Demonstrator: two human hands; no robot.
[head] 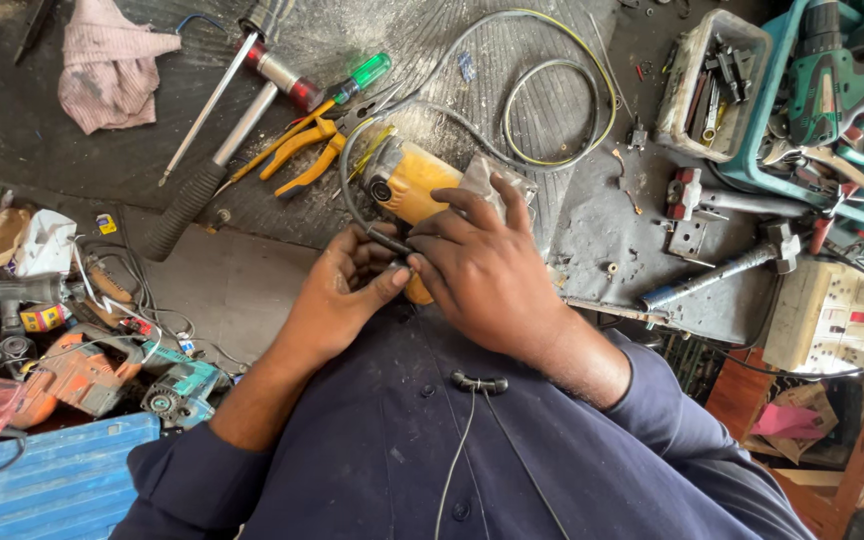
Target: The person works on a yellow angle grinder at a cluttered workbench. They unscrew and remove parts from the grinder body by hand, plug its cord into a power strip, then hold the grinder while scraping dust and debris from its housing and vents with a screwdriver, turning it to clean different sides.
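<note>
**Both hands on the cord of a yellow power tool**

Head view: the yellow power tool (407, 180) lies on the dark, worn workbench (592, 230) just in front of the person. The left hand (337, 300) is curled, thumb and fingers pinched at the black cord sleeve (388, 240) where it meets the tool's rear. The right hand (487, 270) lies over the tool body, fingers closed on the same sleeve from the other side. The grey cable (512, 100) loops away across the bench. Yellow-handled pliers (297, 150) and a green-handled screwdriver (357, 78) lie just beyond, untouched.

Judged from this, the step in hand is seating or working loose the cord's strain relief at the housing. The next move would call for a firm two-handed pinch and a steady push or pull along the cord's line, keeping the tool from sliding
</note>
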